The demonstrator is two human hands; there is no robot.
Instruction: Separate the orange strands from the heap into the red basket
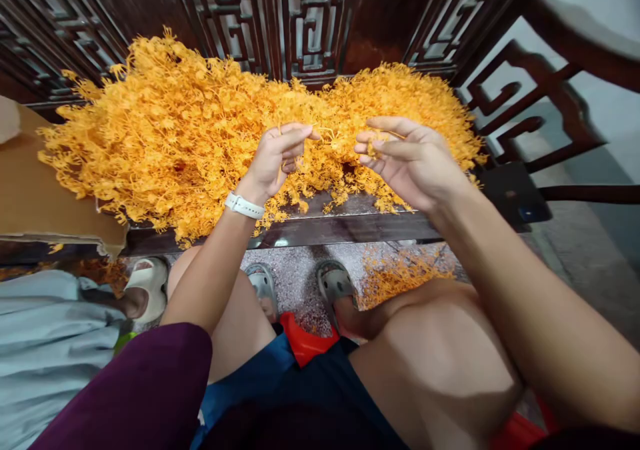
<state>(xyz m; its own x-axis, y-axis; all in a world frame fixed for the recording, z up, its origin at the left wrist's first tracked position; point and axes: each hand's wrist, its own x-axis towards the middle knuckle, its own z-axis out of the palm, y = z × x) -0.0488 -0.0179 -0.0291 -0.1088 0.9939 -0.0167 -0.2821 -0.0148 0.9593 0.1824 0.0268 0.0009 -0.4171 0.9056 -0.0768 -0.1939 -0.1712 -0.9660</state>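
Observation:
Heaps of small orange plastic flower sprigs (165, 123) cover a dark wooden bench (350, 227). Above the middle of the heap, my left hand (280, 153) is closed in a pinch, with a thin yellow-orange sprig stem (327, 132) reaching out from its fingertips towards the right. My right hand (410, 160) faces it, a short gap away. Its thumb and fingers close on a small orange flower piece (373, 149), while the index finger stretches out above. The fingers partly hide what each hand holds.
A cardboard box (45, 183) stands at the left. On the bench's right end lies a dark phone (515, 197). Carved wooden panels (315, 23) rise behind. Orange bits (400, 273) litter the floor. Another person's pale blue clothing (55, 343) shows at lower left.

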